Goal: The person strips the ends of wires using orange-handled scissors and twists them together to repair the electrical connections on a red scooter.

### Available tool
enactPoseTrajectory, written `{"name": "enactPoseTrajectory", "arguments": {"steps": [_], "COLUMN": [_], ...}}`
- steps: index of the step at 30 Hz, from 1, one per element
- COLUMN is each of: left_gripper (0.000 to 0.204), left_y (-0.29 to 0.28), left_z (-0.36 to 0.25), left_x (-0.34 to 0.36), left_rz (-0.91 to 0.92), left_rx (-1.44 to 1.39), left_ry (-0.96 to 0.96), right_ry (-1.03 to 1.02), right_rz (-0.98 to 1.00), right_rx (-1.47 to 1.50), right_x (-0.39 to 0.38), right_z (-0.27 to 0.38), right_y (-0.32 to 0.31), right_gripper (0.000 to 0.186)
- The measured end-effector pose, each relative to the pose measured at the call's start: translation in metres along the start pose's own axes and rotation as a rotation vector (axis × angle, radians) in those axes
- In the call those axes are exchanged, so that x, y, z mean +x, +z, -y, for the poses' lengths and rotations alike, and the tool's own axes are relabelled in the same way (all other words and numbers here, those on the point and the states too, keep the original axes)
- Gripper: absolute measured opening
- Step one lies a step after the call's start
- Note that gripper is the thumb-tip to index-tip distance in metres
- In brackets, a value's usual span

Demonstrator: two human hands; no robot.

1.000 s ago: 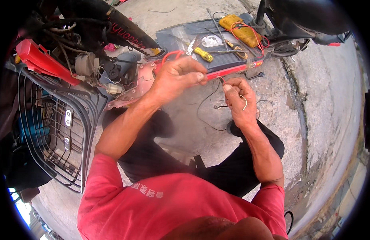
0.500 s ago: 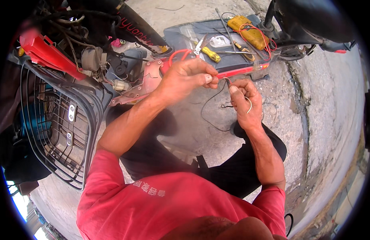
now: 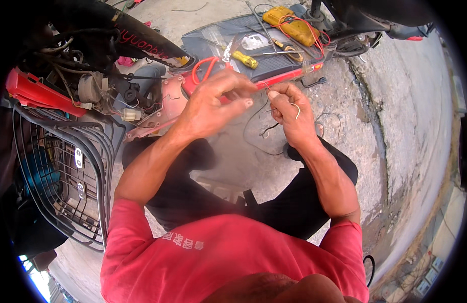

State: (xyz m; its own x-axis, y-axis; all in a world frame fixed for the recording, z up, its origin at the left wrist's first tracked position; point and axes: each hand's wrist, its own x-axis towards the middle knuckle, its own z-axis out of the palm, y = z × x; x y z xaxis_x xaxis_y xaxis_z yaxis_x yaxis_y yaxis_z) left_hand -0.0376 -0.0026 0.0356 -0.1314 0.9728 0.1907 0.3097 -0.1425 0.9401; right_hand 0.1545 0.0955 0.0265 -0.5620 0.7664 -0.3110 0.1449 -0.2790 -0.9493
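Observation:
Between the thumb and fingers of my right hand (image 3: 293, 112) is a thin wire, shut in a pinch. Its pale end (image 3: 297, 109) curls out over the thumb, and a short reddish length sticks out on the other side toward my left hand. My left hand (image 3: 213, 105) is open beside it, thumb and fingers apart, with nothing visible in them. Just beyond the left hand, red-handled scissors (image 3: 205, 69) lie on the scooter's grey footboard (image 3: 205, 41). Next to them is a yellow-handled screwdriver (image 3: 245, 59).
A yellow multimeter (image 3: 291, 25) with red leads and other tools lie on the footboard. At left are a black wire basket (image 3: 66, 171), a red panel (image 3: 39, 93) and exposed wiring. A dark cable (image 3: 253, 144) loops on the concrete between my knees.
My left hand has come away from the wire, its thumb and fingers parting. The right hand keeps its pinch. The whole view has shifted, so the scooter sits further left and higher.

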Motion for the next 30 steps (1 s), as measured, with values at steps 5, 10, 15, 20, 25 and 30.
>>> {"name": "enactPoseTrajectory", "arguments": {"steps": [5,10,15,20,25,30], "left_gripper": [0.033,0.021,0.016,0.016,0.02,0.021], "left_y": [0.012,0.018,0.014,0.01,0.009,0.001], "left_z": [-0.013,-0.001,0.001,0.0,-0.007,-0.003], "left_x": [-0.008,-0.008,-0.009,-0.008,-0.004,-0.008], "left_rz": [0.086,-0.005,-0.059,-0.103,-0.029,0.031], "left_rx": [0.167,0.373,0.326,0.316,0.155,0.193], "left_ry": [0.077,0.277,0.193,0.138,-0.057,-0.088], "right_ry": [-0.02,0.01,-0.005,-0.048,-0.106,-0.112], "right_rz": [0.019,0.069,0.104,0.13,0.195,0.197], "right_rx": [-0.016,-0.044,-0.07,-0.174,-0.229,-0.249], "right_x": [0.002,0.0,-0.003,-0.005,-0.012,-0.007], "right_z": [-0.008,-0.011,-0.011,-0.008,-0.004,-0.003], "right_y": [0.005,0.006,0.008,0.008,0.007,0.009], "right_gripper": [0.015,0.016,0.018,0.018,0.018,0.016]}}
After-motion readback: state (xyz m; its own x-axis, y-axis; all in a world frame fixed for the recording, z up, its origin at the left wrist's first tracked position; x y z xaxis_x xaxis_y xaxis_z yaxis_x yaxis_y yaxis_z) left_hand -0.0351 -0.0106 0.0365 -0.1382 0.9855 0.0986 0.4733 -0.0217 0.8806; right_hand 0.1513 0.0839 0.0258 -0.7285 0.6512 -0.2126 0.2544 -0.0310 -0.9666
